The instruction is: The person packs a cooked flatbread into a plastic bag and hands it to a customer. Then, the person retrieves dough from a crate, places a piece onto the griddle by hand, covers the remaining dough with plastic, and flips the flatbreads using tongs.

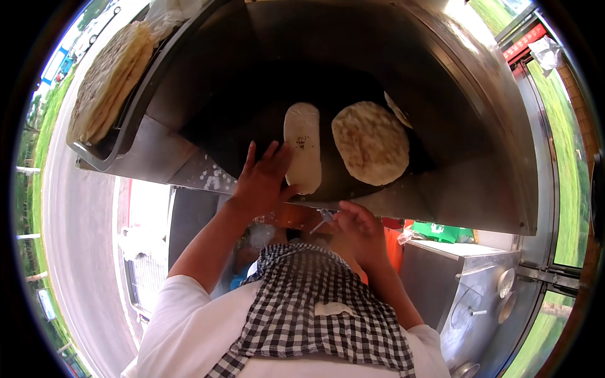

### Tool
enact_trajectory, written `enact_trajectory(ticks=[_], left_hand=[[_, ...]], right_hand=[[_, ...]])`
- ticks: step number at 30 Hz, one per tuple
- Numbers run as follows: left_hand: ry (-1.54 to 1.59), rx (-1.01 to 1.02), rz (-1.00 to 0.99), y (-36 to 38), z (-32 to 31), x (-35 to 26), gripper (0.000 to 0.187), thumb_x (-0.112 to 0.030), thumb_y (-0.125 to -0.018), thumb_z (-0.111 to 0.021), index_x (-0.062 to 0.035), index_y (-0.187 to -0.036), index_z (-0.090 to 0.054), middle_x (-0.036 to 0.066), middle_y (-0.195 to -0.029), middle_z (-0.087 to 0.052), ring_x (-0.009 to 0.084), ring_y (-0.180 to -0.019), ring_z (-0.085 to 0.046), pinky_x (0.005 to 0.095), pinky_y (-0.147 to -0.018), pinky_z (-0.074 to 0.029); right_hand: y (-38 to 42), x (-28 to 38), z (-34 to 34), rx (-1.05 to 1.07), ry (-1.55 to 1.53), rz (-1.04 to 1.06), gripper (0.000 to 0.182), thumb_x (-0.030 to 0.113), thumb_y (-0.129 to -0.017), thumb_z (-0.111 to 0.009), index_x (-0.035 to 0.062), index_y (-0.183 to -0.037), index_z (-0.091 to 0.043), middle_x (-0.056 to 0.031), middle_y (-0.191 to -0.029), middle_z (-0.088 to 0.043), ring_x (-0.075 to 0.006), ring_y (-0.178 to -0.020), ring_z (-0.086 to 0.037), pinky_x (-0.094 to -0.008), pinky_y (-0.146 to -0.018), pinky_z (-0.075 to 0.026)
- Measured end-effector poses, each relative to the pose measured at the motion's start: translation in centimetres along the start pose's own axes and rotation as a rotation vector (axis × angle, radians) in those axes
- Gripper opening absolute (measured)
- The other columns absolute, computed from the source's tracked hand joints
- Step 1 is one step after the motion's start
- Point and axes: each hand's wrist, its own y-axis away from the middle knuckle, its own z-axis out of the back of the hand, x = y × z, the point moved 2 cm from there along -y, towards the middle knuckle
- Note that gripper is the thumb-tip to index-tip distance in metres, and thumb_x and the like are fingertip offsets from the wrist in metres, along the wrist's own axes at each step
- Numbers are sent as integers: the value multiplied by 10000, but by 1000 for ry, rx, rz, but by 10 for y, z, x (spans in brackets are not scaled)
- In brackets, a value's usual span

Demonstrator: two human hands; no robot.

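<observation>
Left hand against oblong flatbread

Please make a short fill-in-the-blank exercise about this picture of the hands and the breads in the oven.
1. The left hand touches the ____ piece of dough inside the oven.
2. Beside that dough lies a ____ flatbread with brown spots.
3. The right hand holds a small ____ tool at the oven's edge.
4. A stack of flatbreads rests at the upper ____ of the view.

Missing words: elongated; round; metal; left
</observation>
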Motion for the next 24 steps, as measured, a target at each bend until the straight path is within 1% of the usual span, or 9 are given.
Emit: enact_trajectory(ticks=[2, 5, 8, 12, 15, 18, 20, 23, 24], left_hand=[[-15, 8, -4, 0, 2, -2, 776, -482, -938, -637, -65, -1545, -392, 118, -1608, -387, 305, -1522, -297, 586, -1252, -118], [27, -70, -53, -1, 3, -1, 806, -497, -918, -652, -72, -1550, -388, 109, -1605, -394, 301, -1525, -295, 594, -1249, -117], [92, -28, -162, 3, 2, -22, 826, -504, -895, -673, -74, -1545, -398, 107, -1601, -404, 289, -1520, -311, 617, -1240, -119], [130, -6, -203, 13, -8, -26, 814, -505, -883, -684, -89, -1533, -425, 107, -1581, -433, 277, -1506, -343, 639, -1229, -126], [120, -13, -236, 17, -4, -25, 799, -509, -880, -683, -94, -1518, -444, 110, -1565, -450, 277, -1496, -361, 648, -1222, -137], [132, -13, -263, 18, -10, -26, 790, -517, -876, -682, -92, -1504, -457, 118, -1556, -457, 286, -1491, -369, 655, -1217, -146], [112, -14, -299, 22, -14, -30, 790, -517, -872, -686, -88, -1495, -462, 124, -1549, -463, 294, -1485, -378, 658, -1215, -153], [99, 53, -318, 19, -11, -28, 803, -517, -869, -687, -78, -1499, -450, 141, -1544, -465, 310, -1485, -372, 655, -1217, -148], [109, -19, -292, 15, -9, -29, 806, -519, -874, -682, -72, -1502, -444, 145, -1545, -460, 317, -1487, -365, 656, -1218, -144]], right_hand=[[4, 2, 0, -15, 10, -13, 350, 100, -1012, -640, -3, -1342, -586, -113, -1100, -706, -172, -991, -705, -312, -892, -582], [6, -1, -2, -43, 21, 24, 334, 93, -1009, -641, -10, -1324, -595, -112, -1070, -709, -173, -976, -709, -312, -869, -591], [7, 1, -5, -66, 80, 107, 310, 78, -1001, -648, -24, -1291, -613, -116, -1018, -716, -176, -938, -720, -307, -829, -605], [9, 7, -11, -102, 60, 154, 281, 57, -985, -662, -45, -1245, -639, -122, -955, -720, -182, -892, -732, -304, -789, -621], [15, 6, -14, -125, 66, 139, 277, 55, -981, -667, -52, -1235, -644, -127, -963, -719, -187, -895, -735, -311, -799, -625], [23, -1, -15, -95, 107, 55, 351, 79, -1007, -625, -26, -1339, -579, -100, -1101, -680, -203, -1031, -690, -324, -930, -554], [30, -8, -16, -133, 81, 61, 356, 81, -1007, -626, -30, -1341, -575, -103, -1108, -678, -209, -1029, -692, -326, -933, -553], [40, -12, -20, -185, 76, 59, 352, 86, -1008, -627, -36, -1335, -576, -106, -1112, -675, -210, -1040, -684, -330, -947, -548], [42, -12, -21, -200, 80, 58, 349, 87, -1009, -627, -37, -1332, -577, -106, -1112, -674, -208, -1046, -679, -332, -953, -546]])
